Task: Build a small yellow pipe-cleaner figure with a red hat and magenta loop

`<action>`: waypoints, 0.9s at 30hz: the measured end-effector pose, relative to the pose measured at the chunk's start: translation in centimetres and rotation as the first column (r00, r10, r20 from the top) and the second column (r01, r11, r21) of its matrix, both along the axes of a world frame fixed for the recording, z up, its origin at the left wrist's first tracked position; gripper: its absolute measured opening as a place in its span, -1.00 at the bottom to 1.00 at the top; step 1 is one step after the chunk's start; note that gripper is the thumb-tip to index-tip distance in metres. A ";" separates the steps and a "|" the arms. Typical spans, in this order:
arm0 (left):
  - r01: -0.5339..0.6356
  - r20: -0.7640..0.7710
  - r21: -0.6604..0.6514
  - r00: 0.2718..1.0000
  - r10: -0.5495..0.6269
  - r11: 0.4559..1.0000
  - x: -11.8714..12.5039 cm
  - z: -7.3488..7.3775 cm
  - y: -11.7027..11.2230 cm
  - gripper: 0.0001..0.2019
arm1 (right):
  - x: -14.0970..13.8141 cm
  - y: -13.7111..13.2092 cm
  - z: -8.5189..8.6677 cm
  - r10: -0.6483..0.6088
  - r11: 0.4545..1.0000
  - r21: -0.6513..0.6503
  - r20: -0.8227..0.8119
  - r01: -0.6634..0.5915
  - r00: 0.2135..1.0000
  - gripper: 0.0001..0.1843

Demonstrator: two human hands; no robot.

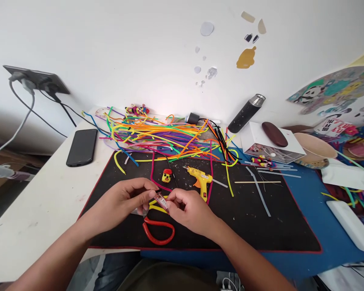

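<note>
Between my two hands is a small labelled tube [161, 201] with a black cap, its exact kind unclear. My left hand [135, 197] pinches the capped end. My right hand [186, 208] grips the lower end, thumb and fingers closed around it. Just below them lies a red looped handle [159, 241], apparently of scissors, partly hidden by my left hand. Yellow pipe cleaner pieces [158, 209] show behind the tube. Beyond my hands sit a small yellow head figure [167, 176] with a red top and a yellow glue gun [202, 180] with a glue stick in its back.
Many coloured pipe cleaners [170, 137] are heaped along the back of the black mat [242, 226]. A phone [82, 147] lies at left. A black thermos [247, 113], a white box [255, 143], glue sticks [262, 196] and a thin wooden stick [245, 182] are at right.
</note>
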State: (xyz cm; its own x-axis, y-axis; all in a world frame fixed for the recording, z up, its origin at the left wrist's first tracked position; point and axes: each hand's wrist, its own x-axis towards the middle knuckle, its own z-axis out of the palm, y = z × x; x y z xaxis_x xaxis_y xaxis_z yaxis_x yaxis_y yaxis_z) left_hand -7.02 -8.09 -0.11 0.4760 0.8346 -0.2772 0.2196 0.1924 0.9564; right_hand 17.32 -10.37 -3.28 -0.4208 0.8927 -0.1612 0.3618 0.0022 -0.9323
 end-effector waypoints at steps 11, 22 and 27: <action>0.090 0.136 0.076 0.986 -0.100 0.993 0.8 -0.1 -0.1 -0.71 | 0.6 -1.3 -1.8 -0.022 0.904 -0.400 -0.398 -0.152 0.917 -0.48; 0.127 0.115 0.142 0.983 -0.143 0.982 1.2 0.8 1.0 -0.77 | -0.4 0.3 -2.1 -0.075 0.827 -0.487 -0.590 -0.280 0.804 -0.45; -0.153 0.065 0.242 0.988 0.142 0.958 1.3 1.1 3.6 -0.66 | 0.1 2.1 -1.0 -0.114 0.861 -0.458 -0.597 -0.221 0.795 -0.49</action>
State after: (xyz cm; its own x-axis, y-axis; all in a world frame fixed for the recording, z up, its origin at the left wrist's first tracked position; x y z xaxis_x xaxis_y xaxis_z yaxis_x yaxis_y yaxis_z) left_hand -5.76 -4.47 1.02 0.3500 0.9361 -0.0360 0.1609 -0.0222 0.9867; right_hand 17.46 -8.29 -4.27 -0.6226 0.7366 -0.2641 -0.2404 -0.5012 -0.8313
